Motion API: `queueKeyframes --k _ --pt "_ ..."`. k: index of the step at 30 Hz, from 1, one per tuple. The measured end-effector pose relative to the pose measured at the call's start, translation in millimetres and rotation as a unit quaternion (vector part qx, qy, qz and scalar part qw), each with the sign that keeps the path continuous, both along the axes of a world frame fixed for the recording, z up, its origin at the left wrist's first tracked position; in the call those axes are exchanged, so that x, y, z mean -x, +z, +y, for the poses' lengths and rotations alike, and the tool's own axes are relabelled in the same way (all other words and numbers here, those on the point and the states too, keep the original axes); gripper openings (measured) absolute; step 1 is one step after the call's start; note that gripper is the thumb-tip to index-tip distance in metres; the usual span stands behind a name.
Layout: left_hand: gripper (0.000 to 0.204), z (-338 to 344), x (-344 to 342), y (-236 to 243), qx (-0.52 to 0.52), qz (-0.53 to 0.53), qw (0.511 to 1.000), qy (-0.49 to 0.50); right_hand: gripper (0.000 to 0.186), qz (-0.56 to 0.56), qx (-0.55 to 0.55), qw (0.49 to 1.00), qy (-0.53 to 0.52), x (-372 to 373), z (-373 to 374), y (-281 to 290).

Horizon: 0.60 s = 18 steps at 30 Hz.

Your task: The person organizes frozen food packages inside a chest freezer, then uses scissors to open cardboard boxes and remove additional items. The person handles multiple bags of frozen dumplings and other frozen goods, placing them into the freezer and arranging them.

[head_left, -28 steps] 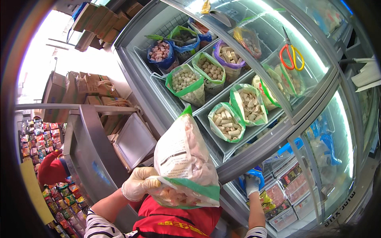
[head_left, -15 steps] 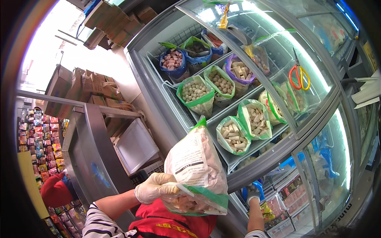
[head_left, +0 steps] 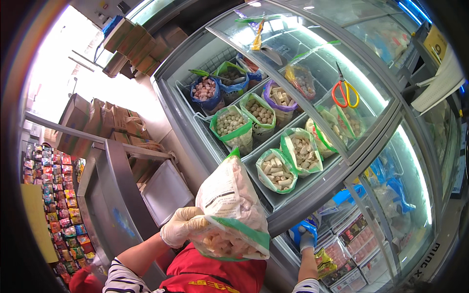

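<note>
A green-banded food bag, its long axis running from the red apron toward the display freezer, is pinched from its left by the left hand; the right hand's grip (at a blue bag) cannot be told.

- The left hand, in a whitish glove, grips a tilted, green-edged plastic bag of pale pink pieces.
- The right hand, also gloved, touches a blue package near the grey freezer rim; its grip is unclear.
- Open bags of pale balls and whitish rolls stand in baskets.
- Red-and-yellow-handled scissors lie on glass.
</note>
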<state>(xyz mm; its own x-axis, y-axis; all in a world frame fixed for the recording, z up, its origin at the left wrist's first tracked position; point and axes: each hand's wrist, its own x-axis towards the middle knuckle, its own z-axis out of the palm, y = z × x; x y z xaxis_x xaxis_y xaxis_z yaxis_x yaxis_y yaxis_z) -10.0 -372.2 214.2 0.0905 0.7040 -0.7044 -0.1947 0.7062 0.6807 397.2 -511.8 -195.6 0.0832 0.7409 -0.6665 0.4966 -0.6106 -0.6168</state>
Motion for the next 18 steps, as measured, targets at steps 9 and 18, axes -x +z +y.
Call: queueKeyframes --k 9,18 --pt "0.025 -3.0 -3.3 -3.6 -0.029 -0.006 1.000 0.003 0.045 -0.024 0.134 0.978 0.158 -14.2 35.9 12.0" --pt "0.025 11.1 -5.6 -0.2 -0.031 -0.075 0.996 -0.033 0.022 -0.181 -0.074 0.955 0.221 14.1 14.6 88.2"
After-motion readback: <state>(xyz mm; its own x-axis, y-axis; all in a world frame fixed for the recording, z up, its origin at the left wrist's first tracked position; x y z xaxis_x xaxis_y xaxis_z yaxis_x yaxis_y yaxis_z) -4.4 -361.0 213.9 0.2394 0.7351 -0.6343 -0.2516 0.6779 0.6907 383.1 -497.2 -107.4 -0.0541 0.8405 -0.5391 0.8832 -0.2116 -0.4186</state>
